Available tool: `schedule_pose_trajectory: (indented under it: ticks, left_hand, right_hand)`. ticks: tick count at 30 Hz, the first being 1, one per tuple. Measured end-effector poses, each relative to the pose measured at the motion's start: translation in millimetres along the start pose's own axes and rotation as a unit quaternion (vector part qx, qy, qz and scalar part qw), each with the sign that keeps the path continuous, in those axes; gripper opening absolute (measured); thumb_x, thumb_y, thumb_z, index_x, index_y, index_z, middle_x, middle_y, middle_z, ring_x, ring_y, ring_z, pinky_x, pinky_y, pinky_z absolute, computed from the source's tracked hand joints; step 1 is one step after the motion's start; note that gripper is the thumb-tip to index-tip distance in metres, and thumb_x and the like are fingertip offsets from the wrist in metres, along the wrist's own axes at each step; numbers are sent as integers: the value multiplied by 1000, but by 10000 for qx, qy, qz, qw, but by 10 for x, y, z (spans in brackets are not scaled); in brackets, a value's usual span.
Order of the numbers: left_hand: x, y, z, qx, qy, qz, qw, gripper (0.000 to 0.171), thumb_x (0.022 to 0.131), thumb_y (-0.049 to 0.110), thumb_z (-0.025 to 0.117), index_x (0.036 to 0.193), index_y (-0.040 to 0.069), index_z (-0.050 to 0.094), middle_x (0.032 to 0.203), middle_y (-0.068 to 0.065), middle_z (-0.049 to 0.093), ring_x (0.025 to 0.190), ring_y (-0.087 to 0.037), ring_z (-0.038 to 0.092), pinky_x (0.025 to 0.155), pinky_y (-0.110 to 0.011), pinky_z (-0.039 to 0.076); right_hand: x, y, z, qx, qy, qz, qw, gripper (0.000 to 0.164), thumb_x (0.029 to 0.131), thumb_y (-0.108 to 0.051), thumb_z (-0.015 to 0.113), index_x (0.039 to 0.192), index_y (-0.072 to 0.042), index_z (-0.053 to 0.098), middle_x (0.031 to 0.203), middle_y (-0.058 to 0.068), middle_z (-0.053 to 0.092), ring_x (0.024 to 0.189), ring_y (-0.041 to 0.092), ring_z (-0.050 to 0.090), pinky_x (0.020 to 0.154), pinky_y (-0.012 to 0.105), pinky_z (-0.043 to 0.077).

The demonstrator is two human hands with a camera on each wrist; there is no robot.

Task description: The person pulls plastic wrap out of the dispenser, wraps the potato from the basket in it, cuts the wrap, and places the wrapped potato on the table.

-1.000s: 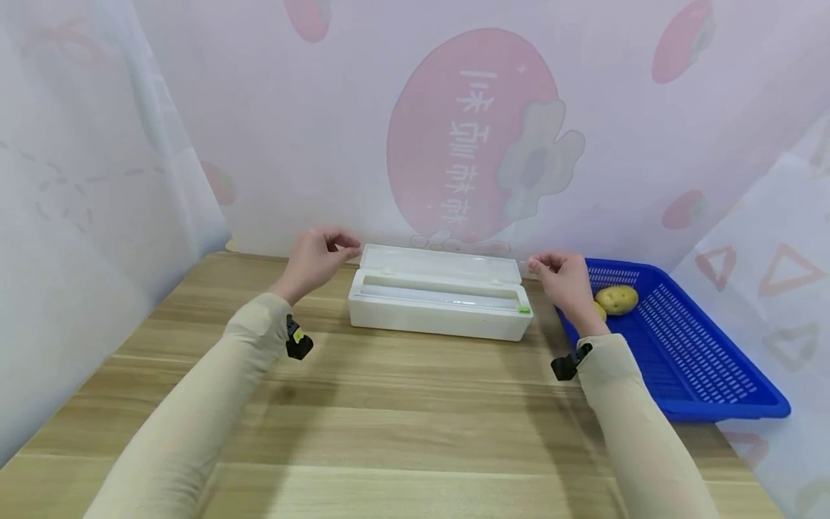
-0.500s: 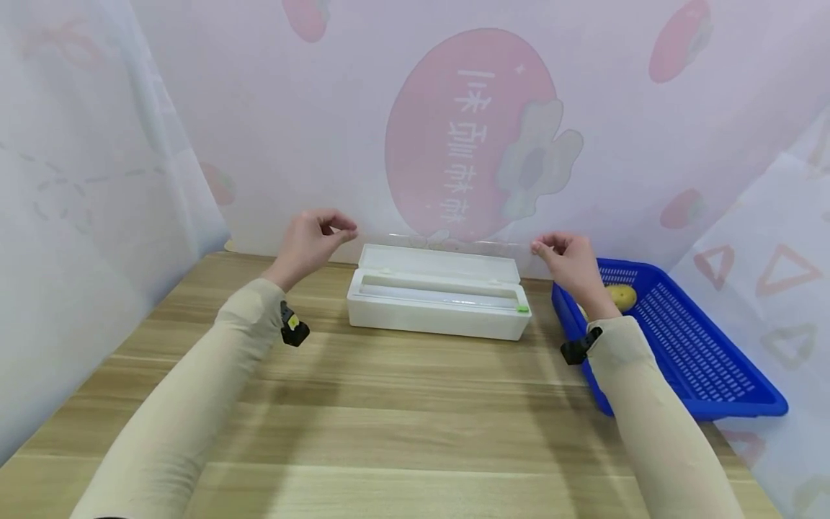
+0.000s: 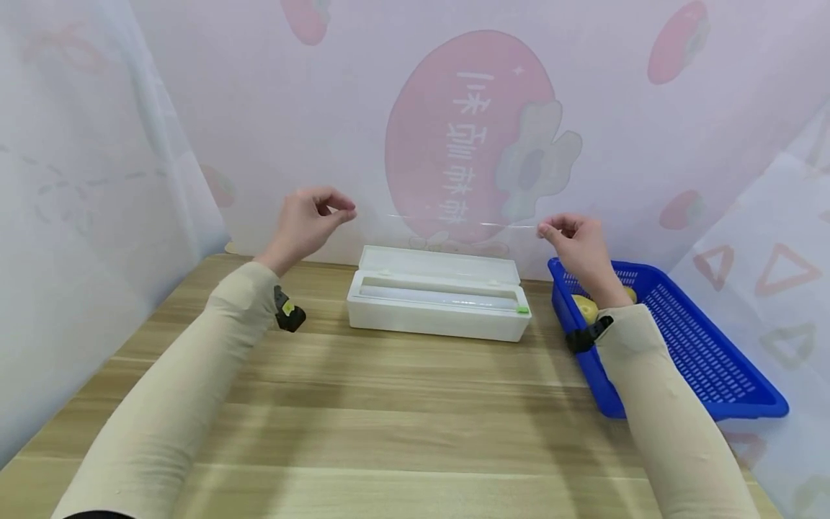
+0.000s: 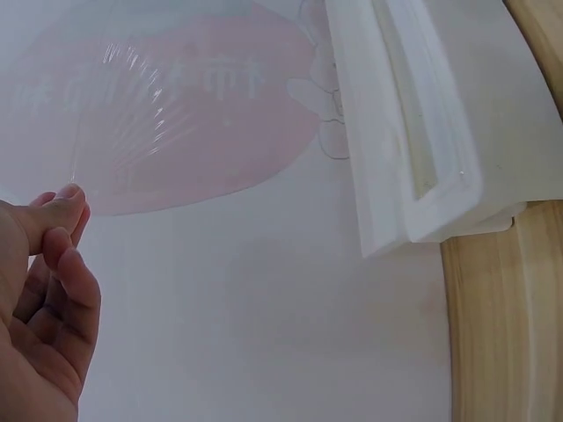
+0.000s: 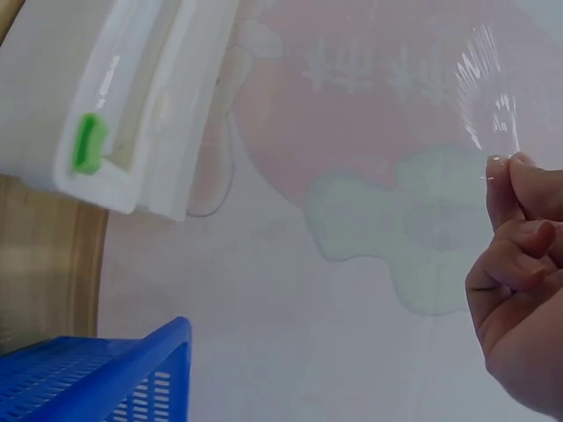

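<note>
A sheet of clear plastic wrap (image 4: 132, 97) stretches between the two hands; its top edge shows as a thin bright line in the head view. My left hand (image 3: 310, 222) pinches one corner between thumb and forefinger, and creases fan out from there in the left wrist view. At the other corner, my right hand (image 3: 577, 245) pinches the wrap (image 5: 488, 97) the same way. Below and between the hands stands a white wrap dispenser box (image 3: 437, 321), lid (image 3: 437, 265) raised, with a roll inside and a green slider (image 3: 522, 310) at its right end.
A blue plastic basket (image 3: 707, 346) stands to the right, under the right forearm. Potatoes (image 3: 586, 308) lie in it, partly hidden by the wrist. The wooden table (image 3: 402, 418) ends at a printed curtain (image 3: 292, 108) behind the box.
Both hands have risen from beside the box to above its lid, drawing the plastic wrap up between them. The right hand has also shifted slightly to the right; the box stays put.
</note>
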State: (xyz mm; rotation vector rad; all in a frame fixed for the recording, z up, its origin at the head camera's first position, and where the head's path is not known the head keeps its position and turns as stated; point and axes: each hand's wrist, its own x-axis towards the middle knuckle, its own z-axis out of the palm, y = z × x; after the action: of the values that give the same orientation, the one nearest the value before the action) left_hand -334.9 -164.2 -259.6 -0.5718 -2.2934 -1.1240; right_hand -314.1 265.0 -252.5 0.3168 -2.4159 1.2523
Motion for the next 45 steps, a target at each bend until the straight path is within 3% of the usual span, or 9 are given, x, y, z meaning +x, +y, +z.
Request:
schedule_pose_trajectory:
  ticks: [4,11,19,32,37,41,45]
  left_hand:
    - [60,40,-41,52,57,-20,10000,9,91,15,73,97,8,74,89,-3,72,64,-19,53,54,-25,39]
    - [183,122,-88,93,105,69,9999,10,91,15,73,98,7,74,90,-4,72,67,-19,55,56,-24,41]
    - [288,228,-152,72,100,180,9998,9,91,13,73,97,7,74,89,-3,72,66,-19,56,56,-25,42]
    - [322,343,-275,-10,306,187,9994,13,90,16,74,97,6,75,87,-3,72,62,-19,56,53,-25,43]
    - [311,367,-312,-225,367,214,9988,13,89,17,75,96,7,76,86,-3,72,61,-21,57,52,-25,43]
    - [238,381,-339,-519,387,143,9978,15,88,19,76,97,6,75,85,-4,72,60,-19,56,51,-24,43]
    - [97,392,-354,-856,277,71,9959,17,89,15,75,100,2,74,86,-11,70,57,-17,53,49,-22,42]
  right_hand:
    - [34,-84,-29,77,55,-4,10000,34,98,-31,63,103,2,70,93,8,68,81,21,49,67,28,38]
    - [111,-140,-85,245,205,-80,9995,35,97,-29,64,104,5,69,97,15,68,78,18,47,65,28,36]
    - [172,-234,-167,261,336,-150,9990,36,96,-29,64,106,5,69,94,7,69,86,20,53,70,29,37]
    - [207,-381,-226,497,498,-327,9970,32,96,-24,66,106,6,69,90,2,70,86,16,57,73,27,40]
    - [177,-434,-240,642,626,-350,9954,24,95,-22,68,103,0,71,92,3,69,88,14,59,76,24,44]
    - [145,-460,-266,1266,413,-290,9907,20,93,-22,70,99,-3,73,89,3,69,69,12,52,59,20,42]
    - [56,-460,-329,2168,-193,78,9760,23,91,-21,72,98,1,71,84,5,68,57,14,40,49,22,35]
